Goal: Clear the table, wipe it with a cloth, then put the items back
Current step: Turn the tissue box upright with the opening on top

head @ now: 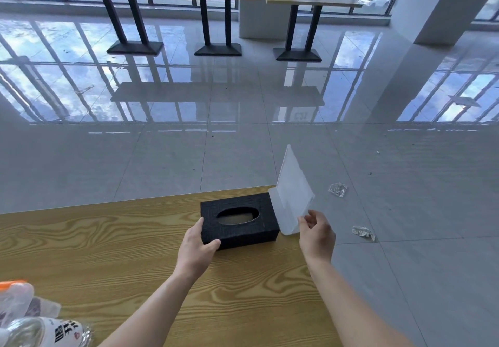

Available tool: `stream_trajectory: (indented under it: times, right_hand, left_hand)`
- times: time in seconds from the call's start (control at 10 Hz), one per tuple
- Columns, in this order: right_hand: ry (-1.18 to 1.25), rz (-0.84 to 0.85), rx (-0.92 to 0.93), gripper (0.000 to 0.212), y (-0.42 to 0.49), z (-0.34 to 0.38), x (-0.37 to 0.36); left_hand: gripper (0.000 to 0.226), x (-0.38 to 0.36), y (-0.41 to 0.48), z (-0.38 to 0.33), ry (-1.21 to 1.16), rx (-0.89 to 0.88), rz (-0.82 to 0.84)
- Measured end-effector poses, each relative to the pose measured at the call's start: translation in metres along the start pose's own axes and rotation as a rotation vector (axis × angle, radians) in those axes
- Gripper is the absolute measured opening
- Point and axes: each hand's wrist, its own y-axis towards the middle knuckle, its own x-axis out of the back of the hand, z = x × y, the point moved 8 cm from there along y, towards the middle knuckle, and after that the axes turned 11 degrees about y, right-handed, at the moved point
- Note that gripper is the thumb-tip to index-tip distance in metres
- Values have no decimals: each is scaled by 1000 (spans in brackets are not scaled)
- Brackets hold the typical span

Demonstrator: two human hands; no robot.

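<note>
At the surface's (pixel 108 238) two-o'clock corner the left hand (pixel 198 246) curls round the box's (pixel 243 234) nine-o'clock end and the right hand (pixel 317 234) pinches the stand (pixel 293 187) at its three o'clock; no cloth shows, so whether this is clearing or putting back I cannot tell.

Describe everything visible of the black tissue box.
The tissue box is black and rectangular, with a textured leather-like cover and an oval opening on top; no tissue sticks out. It lies flat on the table near its far right corner. The left hand grips its left end. A clear plastic stand, pinched by the right hand, sits at its right end; contact is unclear.
</note>
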Motion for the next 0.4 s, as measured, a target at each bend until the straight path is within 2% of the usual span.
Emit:
stream_trajectory:
  times: [0.1, 0.3, 0.4]
  right_hand:
    - [1, -42, -53, 18, -10, -8, -1]
    - [-49, 181, -27, 28, -44, -19, -35]
    - [-61, 223, 2, 31, -48, -15, -41]
  left_hand:
    - [82, -3, 6, 8, -10, 2, 2]
    - [55, 0, 2, -2, -27, -53, -8]
    - [58, 6, -3, -9, -7, -90, -37]
